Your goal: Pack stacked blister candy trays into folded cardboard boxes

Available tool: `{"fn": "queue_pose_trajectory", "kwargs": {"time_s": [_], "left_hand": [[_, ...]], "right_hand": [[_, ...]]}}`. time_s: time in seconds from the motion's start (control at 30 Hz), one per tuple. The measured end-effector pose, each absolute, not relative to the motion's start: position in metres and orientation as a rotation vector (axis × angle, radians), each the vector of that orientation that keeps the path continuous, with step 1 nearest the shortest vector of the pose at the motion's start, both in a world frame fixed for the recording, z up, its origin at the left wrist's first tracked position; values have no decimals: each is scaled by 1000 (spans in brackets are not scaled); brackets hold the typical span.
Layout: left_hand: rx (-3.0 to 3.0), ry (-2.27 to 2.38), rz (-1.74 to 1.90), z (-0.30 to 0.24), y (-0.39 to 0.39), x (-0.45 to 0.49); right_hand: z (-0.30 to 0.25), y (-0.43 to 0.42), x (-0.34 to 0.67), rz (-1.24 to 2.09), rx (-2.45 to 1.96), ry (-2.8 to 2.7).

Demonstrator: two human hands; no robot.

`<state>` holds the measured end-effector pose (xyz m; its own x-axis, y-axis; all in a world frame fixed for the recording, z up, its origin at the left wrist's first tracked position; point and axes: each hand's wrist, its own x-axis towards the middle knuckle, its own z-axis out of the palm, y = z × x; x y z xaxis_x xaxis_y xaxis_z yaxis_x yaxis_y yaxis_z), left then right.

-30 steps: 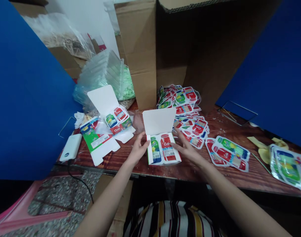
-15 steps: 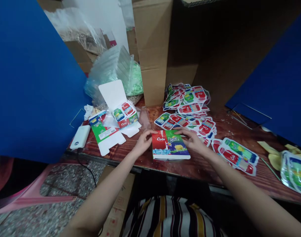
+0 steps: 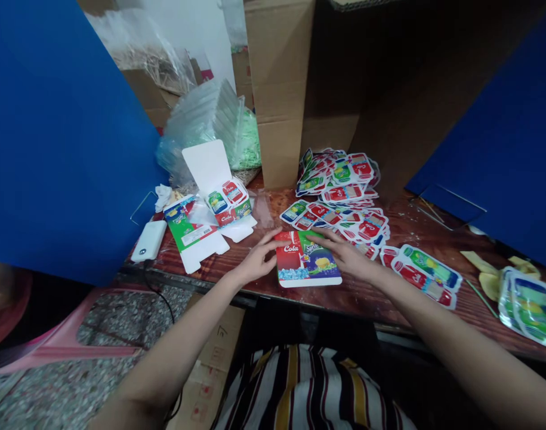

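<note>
A red, green and blue printed carton (image 3: pixel 306 266) marked Cola and Sprite lies nearly flat at the table's front edge, between my hands. At its left side is my left hand (image 3: pixel 257 260), open, with fingers stretched toward the upper left corner and the thumb apart from them. My right hand (image 3: pixel 344 254) is open too, its extended fingers resting over the carton's upper right part. Behind the carton, jar-shaped Cola and Sprite pouches (image 3: pixel 339 224) lie in an overlapping heap. To the left stands an opened carton (image 3: pixel 205 161) with similar pouches in it.
A flattened printed carton (image 3: pixel 194 239) lies beside a white power bank (image 3: pixel 148 242) with a cable. A big cardboard box (image 3: pixel 279 89) rises behind, next to clear plastic trays (image 3: pixel 205 113). Blue panels flank the table (image 3: pixel 264 289). More pouches (image 3: pixel 427 275) lie at right.
The carton's near edge has lowered, so it lies flatter. My fingers have loosened from its top edge and stretched out. The whole view has shifted slightly.
</note>
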<state>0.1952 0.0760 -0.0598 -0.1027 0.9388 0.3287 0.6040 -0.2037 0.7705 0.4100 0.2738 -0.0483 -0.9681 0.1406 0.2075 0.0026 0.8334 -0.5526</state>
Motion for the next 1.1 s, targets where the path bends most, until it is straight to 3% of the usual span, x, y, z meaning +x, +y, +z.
{"fn": "queue_pose_trajectory", "kwargs": {"time_s": [0.5, 0.83, 1.1], "left_hand": [[2128, 1809, 829, -53, 50, 204], [2023, 1642, 924, -46, 37, 209], [2145, 1855, 961, -57, 38, 227]], "right_hand": [[-59, 263, 448, 634, 278, -2847], [-58, 243, 456, 636, 101, -2893], [-47, 229, 456, 768, -52, -2823]]}}
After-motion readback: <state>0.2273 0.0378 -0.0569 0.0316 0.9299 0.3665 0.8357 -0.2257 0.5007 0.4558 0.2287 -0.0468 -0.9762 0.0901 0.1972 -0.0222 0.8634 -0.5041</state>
